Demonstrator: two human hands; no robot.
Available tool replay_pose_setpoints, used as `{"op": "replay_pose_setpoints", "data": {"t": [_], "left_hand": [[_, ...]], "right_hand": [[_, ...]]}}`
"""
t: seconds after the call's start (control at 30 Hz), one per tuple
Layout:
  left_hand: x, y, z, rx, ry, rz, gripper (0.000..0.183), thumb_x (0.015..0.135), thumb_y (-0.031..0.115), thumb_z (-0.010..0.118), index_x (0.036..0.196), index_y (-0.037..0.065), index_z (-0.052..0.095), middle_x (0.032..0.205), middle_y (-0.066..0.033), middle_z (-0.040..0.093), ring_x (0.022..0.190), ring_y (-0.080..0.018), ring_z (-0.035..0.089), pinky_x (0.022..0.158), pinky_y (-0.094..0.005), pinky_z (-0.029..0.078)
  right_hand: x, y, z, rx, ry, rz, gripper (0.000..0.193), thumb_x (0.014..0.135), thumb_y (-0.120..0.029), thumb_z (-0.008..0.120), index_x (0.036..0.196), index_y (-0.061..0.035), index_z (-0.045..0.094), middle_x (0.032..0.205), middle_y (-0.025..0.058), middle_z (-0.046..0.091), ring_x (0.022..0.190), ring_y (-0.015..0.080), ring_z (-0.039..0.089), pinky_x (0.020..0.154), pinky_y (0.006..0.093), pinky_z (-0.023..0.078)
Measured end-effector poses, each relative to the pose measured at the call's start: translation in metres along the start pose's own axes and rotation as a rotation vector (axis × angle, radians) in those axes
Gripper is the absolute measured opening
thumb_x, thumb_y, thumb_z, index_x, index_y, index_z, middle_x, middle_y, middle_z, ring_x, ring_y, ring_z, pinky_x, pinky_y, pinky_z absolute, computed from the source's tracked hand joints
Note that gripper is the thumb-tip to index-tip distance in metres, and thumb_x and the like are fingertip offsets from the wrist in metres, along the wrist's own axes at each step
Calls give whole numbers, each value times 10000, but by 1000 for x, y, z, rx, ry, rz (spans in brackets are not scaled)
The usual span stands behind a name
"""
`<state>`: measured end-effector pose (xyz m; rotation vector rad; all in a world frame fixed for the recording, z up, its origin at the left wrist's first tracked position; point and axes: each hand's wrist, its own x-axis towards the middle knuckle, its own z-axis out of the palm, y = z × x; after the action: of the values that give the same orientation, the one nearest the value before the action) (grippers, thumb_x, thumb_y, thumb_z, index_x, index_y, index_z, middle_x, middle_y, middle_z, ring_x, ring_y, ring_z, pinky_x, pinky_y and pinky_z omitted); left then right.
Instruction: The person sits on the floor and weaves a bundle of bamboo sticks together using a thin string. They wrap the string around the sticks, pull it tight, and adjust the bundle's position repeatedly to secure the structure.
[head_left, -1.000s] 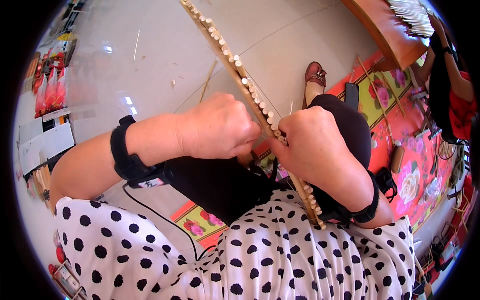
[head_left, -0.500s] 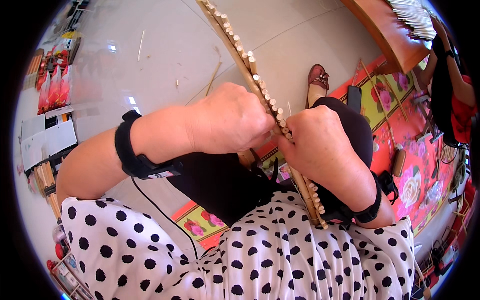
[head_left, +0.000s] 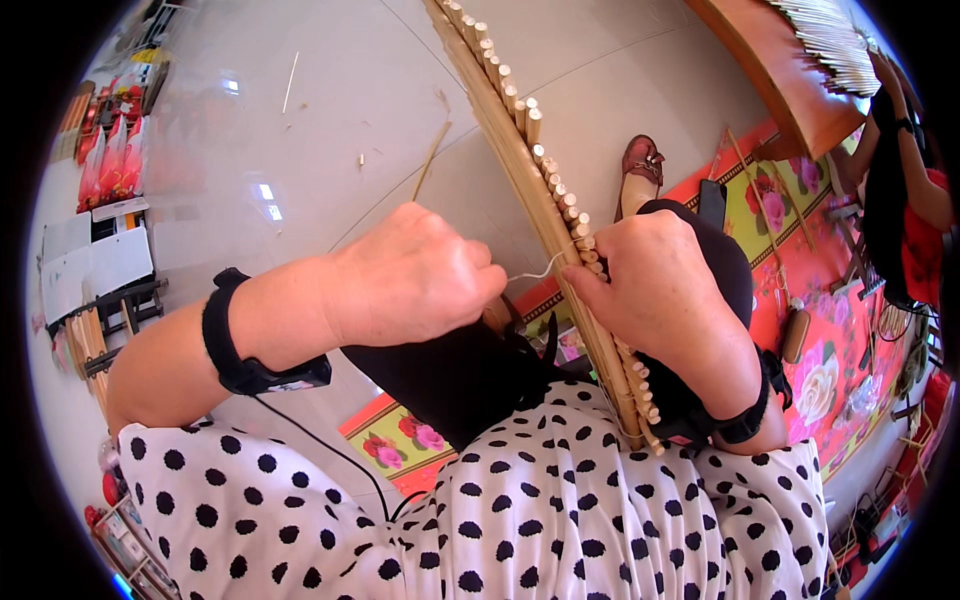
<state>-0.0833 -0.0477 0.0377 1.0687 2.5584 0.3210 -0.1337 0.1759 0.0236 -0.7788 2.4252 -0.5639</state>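
A long, narrow row of bamboo sticks (head_left: pixel 520 165), their pale cut ends showing along one side, slants from the top of the view down to my lap. My right hand (head_left: pixel 660 280) is closed around its middle, thumb lying across the sticks. To the left of it, my left hand (head_left: pixel 415 275) is a fist, apart from the sticks. A thin pale string (head_left: pixel 537 276) runs from the left fist to the sticks beside my right thumb. The inner fingers of both hands are hidden.
A wooden table (head_left: pixel 775 65) bearing a fan of pale sticks (head_left: pixel 825 40) stands at the upper right, another person's arm (head_left: pixel 915 165) beside it. A floral mat (head_left: pixel 820 330) covers the right floor. A phone (head_left: pixel 711 203) and loose bamboo pieces (head_left: pixel 432 160) lie about.
My left hand has pulled away from the sticks to the left and slightly down, drawing the string out into view. My right hand keeps its grip on the row.
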Motion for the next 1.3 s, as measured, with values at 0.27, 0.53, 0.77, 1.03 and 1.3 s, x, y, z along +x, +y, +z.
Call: {"op": "replay_pose_setpoints", "data": {"t": [0.27,0.53,0.77,1.03,1.3], "left_hand": [[-11,14,-2,93,-41,-421,170,747,89,716,841,23,592,931,-122,595,770,-316,629,623,-395,522],[35,49,71,-749,736,-578,249,824,47,683,1030,-36,569,1083,-134,572,798,-224,660,666,-318,528],[50,55,99,-1275,856,-706,131,911,105,599,982,1,566,923,-91,642,744,-148,651,615,-268,506],[28,54,91,-1433,838,-676,86,943,128,495,945,47,522,868,-82,645,745,-173,649,693,-280,507],[27,55,88,-1247,826,-675,82,947,110,506,940,39,548,838,-75,634,726,-169,645,697,-274,521]], "right_hand": [[-1,3,2,-9,50,-18,314,754,-234,705,643,53,644,588,213,599,614,380,634,639,421,534],[-13,1,-5,152,60,-17,294,795,-225,656,737,63,668,598,201,617,580,353,632,610,395,523],[-57,13,-6,426,118,-128,324,830,-183,669,1036,67,665,704,195,668,588,272,660,591,325,514],[-97,25,-1,455,353,-101,230,826,-91,655,1001,57,663,714,152,676,571,208,651,559,287,495],[-147,39,10,346,180,-212,229,776,-35,612,991,14,675,713,162,642,649,339,627,625,384,504]]}}
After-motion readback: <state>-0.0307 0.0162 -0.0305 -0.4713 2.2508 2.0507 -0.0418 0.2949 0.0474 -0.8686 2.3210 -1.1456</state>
